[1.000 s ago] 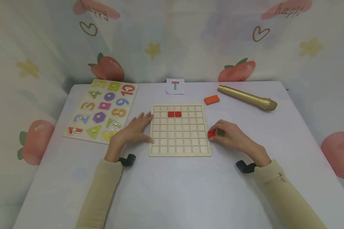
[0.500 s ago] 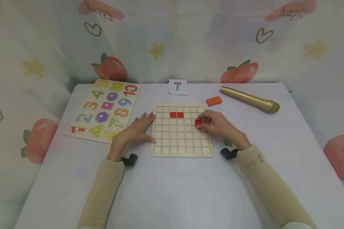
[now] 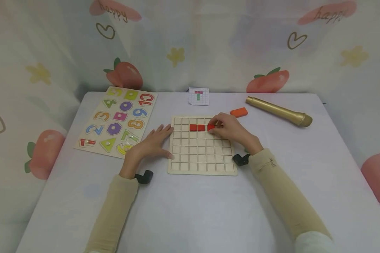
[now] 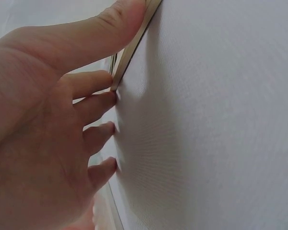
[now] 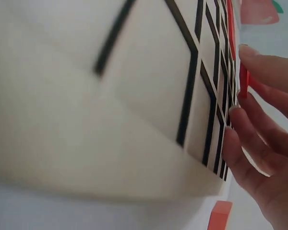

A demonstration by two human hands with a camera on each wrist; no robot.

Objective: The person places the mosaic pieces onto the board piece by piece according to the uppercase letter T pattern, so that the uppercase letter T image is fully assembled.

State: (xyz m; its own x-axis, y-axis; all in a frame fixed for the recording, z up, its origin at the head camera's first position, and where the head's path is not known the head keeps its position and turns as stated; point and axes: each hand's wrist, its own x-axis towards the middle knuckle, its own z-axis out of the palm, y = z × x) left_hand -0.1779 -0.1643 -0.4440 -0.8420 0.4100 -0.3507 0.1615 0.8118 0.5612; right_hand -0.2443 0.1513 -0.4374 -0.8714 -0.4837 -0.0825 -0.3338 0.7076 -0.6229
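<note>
A wooden grid board (image 3: pixel 193 168) lies on the white table, with two red square tiles (image 3: pixel 197 127) side by side in its second row. Between the thumb and fingertips of my right hand (image 3: pixel 230 128) a third red tile (image 3: pixel 210 127) is pinched, just right of that pair in the same row. The right wrist view shows this tile (image 5: pixel 244 79) right at the board's surface, other fingertips close to the grid. My left hand (image 3: pixel 150 144) is spread along the board's left edge; in the left wrist view its thumb (image 4: pixel 120 21) rests against the rim.
A number-and-shape puzzle board (image 3: pixel 115 119) lies left. Behind the grid board is a small card (image 3: pixel 198 96) printed with a pink and green T. An orange block (image 3: pixel 239 112) and a gold microphone (image 3: pixel 278 111) lie at the back right. A green piece is mostly hidden under my right wrist.
My right hand has carried the red tile from beside the board's right edge, leftward and away from me, to the row with the two red tiles. The left hand stays at the edge.
</note>
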